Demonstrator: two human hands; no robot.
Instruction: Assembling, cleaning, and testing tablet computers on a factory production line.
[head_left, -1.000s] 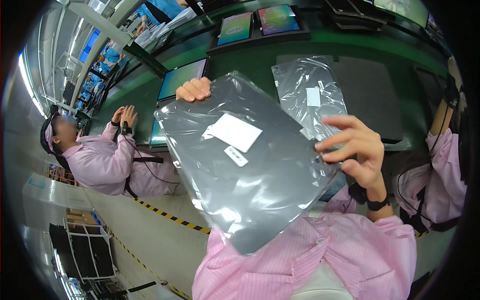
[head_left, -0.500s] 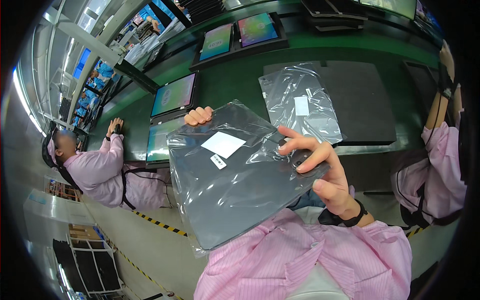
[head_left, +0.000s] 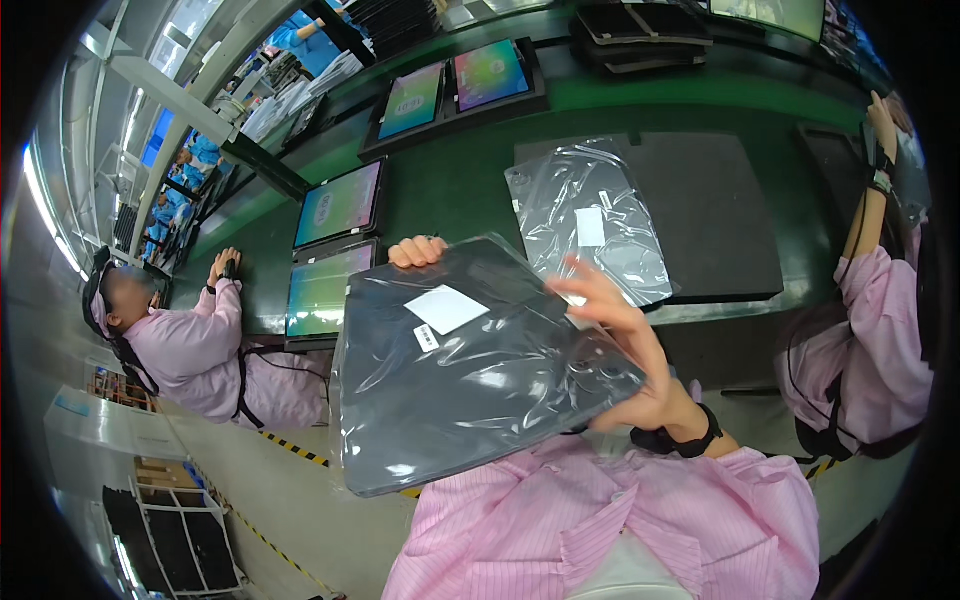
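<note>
A dark grey tablet in a clear plastic sleeve [head_left: 450, 390] is held up in front of me, its back with the cameras facing me. A white square label and a small sticker are on it. My left hand [head_left: 417, 251] grips its far edge, fingertips curled over the top and the rest hidden behind. At the right edge, by the cameras, my right hand [head_left: 640, 350] holds the corner, its fingers raised over the plastic and slightly blurred. Beyond it, a second sleeved tablet [head_left: 570, 245] lies on a black foam pad [head_left: 715, 220].
Lit tablets [head_left: 340, 203] sit in black trays on the green table [head_left: 450, 180], to the left and farther back. Black covers [head_left: 640, 35] are stacked at the back. A co-worker in pink [head_left: 190, 340] sits left; another person's arm [head_left: 870, 215] is at right.
The held tablet has tilted and shifted slightly, its lower corner moving left. My right hand's fingers have lifted and moved from the camera area toward the upper right edge.
</note>
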